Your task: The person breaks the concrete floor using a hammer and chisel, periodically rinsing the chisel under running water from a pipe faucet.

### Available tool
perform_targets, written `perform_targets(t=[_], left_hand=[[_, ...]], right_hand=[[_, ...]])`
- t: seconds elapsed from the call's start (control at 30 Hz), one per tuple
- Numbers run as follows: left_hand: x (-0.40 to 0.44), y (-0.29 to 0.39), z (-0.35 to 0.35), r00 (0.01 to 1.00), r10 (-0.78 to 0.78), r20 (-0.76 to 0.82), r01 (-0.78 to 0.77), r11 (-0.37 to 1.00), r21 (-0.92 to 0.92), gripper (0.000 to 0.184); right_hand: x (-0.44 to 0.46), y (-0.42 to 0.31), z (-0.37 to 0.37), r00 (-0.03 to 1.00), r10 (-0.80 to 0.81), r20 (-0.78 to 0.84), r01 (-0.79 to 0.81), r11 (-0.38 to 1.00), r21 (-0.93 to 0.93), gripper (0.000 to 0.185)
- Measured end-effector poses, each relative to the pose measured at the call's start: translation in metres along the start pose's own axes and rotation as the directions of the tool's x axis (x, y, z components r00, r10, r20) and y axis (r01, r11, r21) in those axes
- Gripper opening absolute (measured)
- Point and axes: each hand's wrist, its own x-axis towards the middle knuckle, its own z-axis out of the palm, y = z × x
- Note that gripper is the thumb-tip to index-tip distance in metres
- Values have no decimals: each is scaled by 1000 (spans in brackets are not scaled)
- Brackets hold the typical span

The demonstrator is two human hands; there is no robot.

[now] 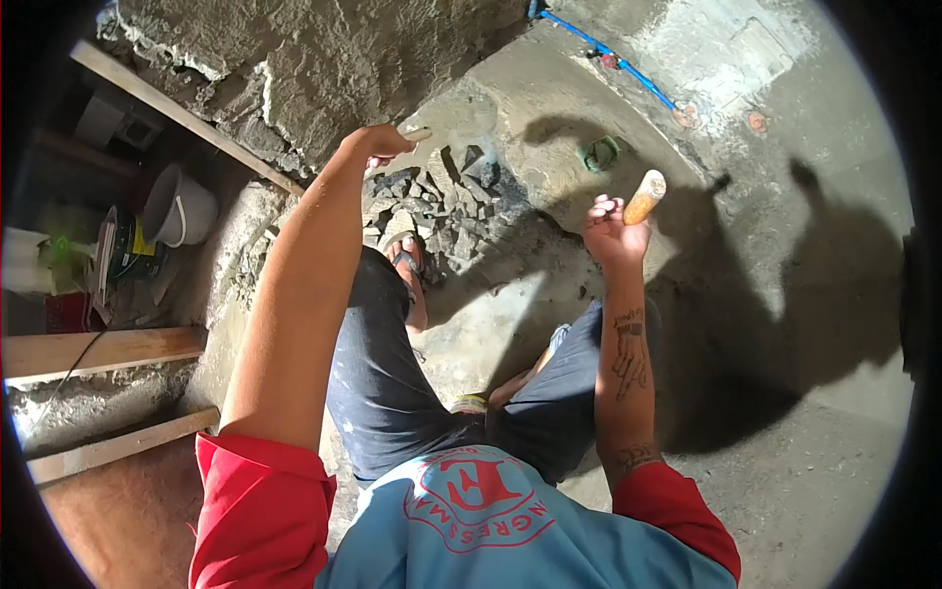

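Observation:
My left hand reaches out above the broken pieces, near the rough wall. Its fingers are closed, and a short pale end sticks out beyond them; what it belongs to I cannot make out. On the other side, my right hand is raised with curled fingers around a wooden tool handle. The rounded butt of the handle points up toward me, while the tool's other end is hidden. Grey broken chunks lie in a heap on the floor between and below the hands.
A rough cement wall stands at the upper left. A blue pipe runs along the far right side. A green round object sits on the floor ledge. Wooden boards and a grey bucket are at left.

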Motion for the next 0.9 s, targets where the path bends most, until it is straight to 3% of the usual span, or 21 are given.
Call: perform_targets(t=[0.5, 0.8, 0.87, 0.9], left_hand=[[4, 0, 0, 1000, -12, -14, 13, 1000, 23, 59], [9, 2, -2, 999, 3, -49, 4, 991, 133, 58], [10, 6, -2, 987, 82, -139, -61, 987, 150, 59], [10, 10, -1, 981, 115, -154, -91, 984, 156, 61]], right_hand=[[-5, -3, -1, 998, 7, 70, -8, 1000, 23, 35], [-15, -28, 3, 995, -17, 103, 6, 994, 109, 26], [-11, -41, -6, 977, 29, 212, -59, 989, 137, 37], [-14, -43, -4, 986, -12, 164, -13, 989, 146, 37]])
